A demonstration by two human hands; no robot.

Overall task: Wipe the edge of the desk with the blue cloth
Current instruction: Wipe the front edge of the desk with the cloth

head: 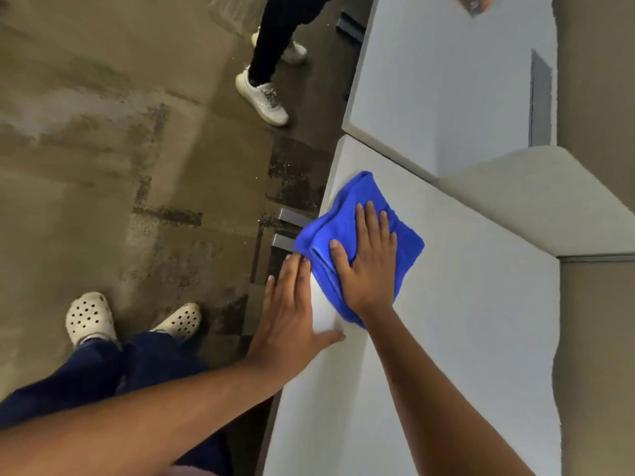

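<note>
A folded blue cloth [354,204] lies on the white desk [446,338], overlapping its left edge. My right hand [369,262] presses flat on the cloth with fingers spread. My left hand [292,310] lies flat along the desk's left edge just below the cloth, fingertips touching the cloth's corner and thumb resting on the desktop. It holds nothing.
A second white desk [446,80] adjoins at the top. A grey partition [515,197] rises on the right. On the carpet to the left stand my feet in white clogs [89,319], and another person's legs and white sneakers [263,96] farther off. An orange object [476,3] sits at the top.
</note>
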